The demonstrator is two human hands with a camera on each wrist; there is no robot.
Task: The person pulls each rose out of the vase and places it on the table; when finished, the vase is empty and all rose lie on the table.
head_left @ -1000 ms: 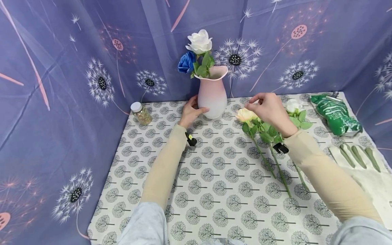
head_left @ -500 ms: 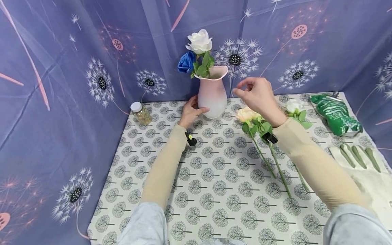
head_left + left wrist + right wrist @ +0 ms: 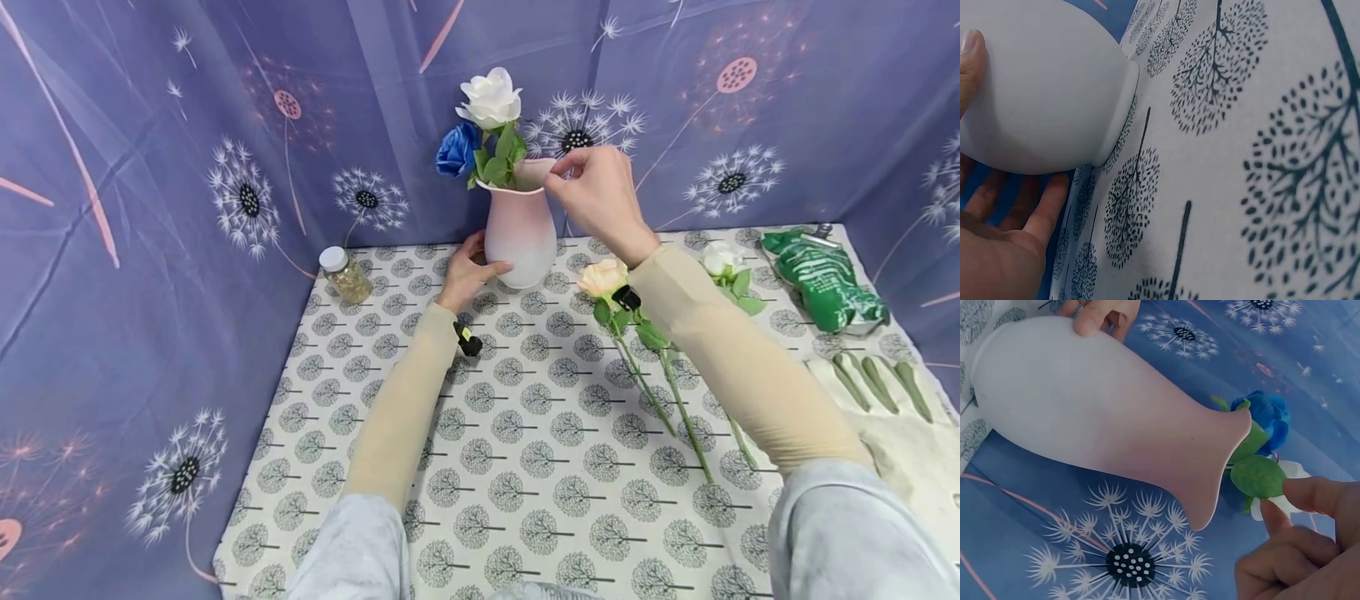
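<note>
A pink-and-white vase (image 3: 521,237) stands upright at the back of the table, holding a white rose (image 3: 491,100) and a blue rose (image 3: 456,152). My left hand (image 3: 467,277) holds its lower left side; in the left wrist view the thumb and fingers (image 3: 1050,203) lie around the white body. Beside the vase's rim is my right hand (image 3: 600,192). The right wrist view shows its thumb (image 3: 1310,492) and index fingertip slightly apart, nothing visible between them, the other fingers bent. Green leaves (image 3: 1260,477) appear behind them.
A peach rose (image 3: 602,277) and a white rose (image 3: 722,258) lie with green stems on the tree-print tablecloth (image 3: 536,458). At the right are a green bag (image 3: 825,279) and pale gloves (image 3: 892,433). A white-capped jar (image 3: 347,279) stands left. Patterned blue curtains enclose the back and sides.
My right hand has risen from above the peach rose and moved left to the vase's rim. My left hand and the vase have stayed in place.
</note>
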